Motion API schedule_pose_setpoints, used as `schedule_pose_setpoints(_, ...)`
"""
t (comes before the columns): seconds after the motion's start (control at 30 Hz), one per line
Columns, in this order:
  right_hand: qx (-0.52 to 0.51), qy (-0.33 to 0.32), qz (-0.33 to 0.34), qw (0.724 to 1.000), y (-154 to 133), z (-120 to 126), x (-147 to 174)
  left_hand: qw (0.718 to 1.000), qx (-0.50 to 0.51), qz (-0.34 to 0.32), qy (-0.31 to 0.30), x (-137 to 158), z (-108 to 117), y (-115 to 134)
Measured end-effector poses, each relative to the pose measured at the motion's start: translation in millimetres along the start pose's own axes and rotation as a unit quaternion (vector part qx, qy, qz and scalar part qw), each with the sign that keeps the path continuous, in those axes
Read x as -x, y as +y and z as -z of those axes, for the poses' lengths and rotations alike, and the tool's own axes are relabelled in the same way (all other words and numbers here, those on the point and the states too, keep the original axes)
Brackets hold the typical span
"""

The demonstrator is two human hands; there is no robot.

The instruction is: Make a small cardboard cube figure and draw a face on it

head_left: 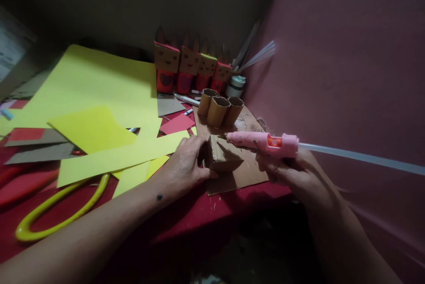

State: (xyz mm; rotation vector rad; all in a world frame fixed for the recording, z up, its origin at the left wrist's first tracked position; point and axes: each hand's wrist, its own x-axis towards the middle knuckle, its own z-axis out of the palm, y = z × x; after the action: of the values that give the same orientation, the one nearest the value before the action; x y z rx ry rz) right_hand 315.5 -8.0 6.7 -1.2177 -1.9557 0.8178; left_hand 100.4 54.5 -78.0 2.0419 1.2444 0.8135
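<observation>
My right hand is wrapped round the grip of a pink hot glue gun, with a long clear glue stick running out of its back. The gun's nozzle points left, over the top edge of a small cardboard box. Around the left side of that box, my left hand has its fingers and thumb closed, steadying it. The box rests on a flat cardboard sheet. Just behind it stand three cardboard tubes, upright and close together.
Several tube figures with cardboard heads line the back. Beside them are a jar and spare glue sticks. Yellow paper and yellow-handled scissors lie at left. A pink wall bounds the right.
</observation>
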Motion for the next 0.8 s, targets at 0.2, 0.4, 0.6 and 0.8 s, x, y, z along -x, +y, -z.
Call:
schedule_pose_setpoints(0.2,-0.002,-0.016,0.01,1.0,2.9,-0.3,1.3,1.0,-0.007,0.003,-0.007,0.5,0.2,-0.7)
schedule_pose_setpoints(0.4,-0.005,-0.023,0.012,1.0,7.0,-2.5,-3.4,1.0,-0.016,0.008,-0.014,-1.4,0.4,1.8)
schedule_pose_setpoints(0.6,-0.002,-0.001,0.013,1.0,6.8,0.2,-1.5,1.0,-0.021,0.012,-0.015,-0.6,1.1,1.8)
schedule_pose_setpoints(0.8,0.002,0.007,0.0,1.0,12.0,8.3,5.0,1.0,-0.016,0.012,-0.013,-1.7,0.9,0.7)
